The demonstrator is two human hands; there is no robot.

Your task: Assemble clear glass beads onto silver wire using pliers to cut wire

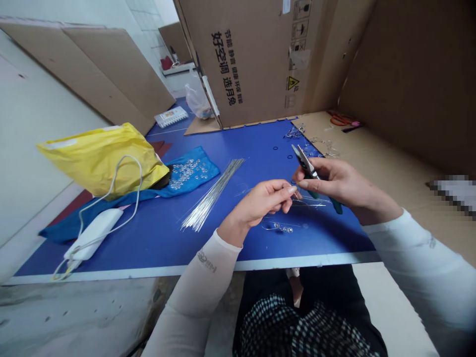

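My left hand (266,198) is closed in a pinch on thin wire (314,204), whose loose ends stick out to the right over the table. The fingertips partly hide the pinched part. My right hand (340,183) is wrapped round a pair of pliers (307,162), jaws pointing up and away, dark green handles below the palm. Its thumb and fingertips come close to the left fingertips; whether they also touch the wire I cannot tell. Below the hands lies a wire with several clear beads (284,228) on it. To the left is a bundle of straight silvery wires (213,197).
Clear beads (188,172) lie on a blue cloth (209,166) beside a yellow bag (107,158). A white power strip (97,233) with its cord is at the left. Bent wire pieces (295,131) lie behind my hands. Cardboard walls (260,64) stand at the back; orange-handled scissors (340,120) lie right.
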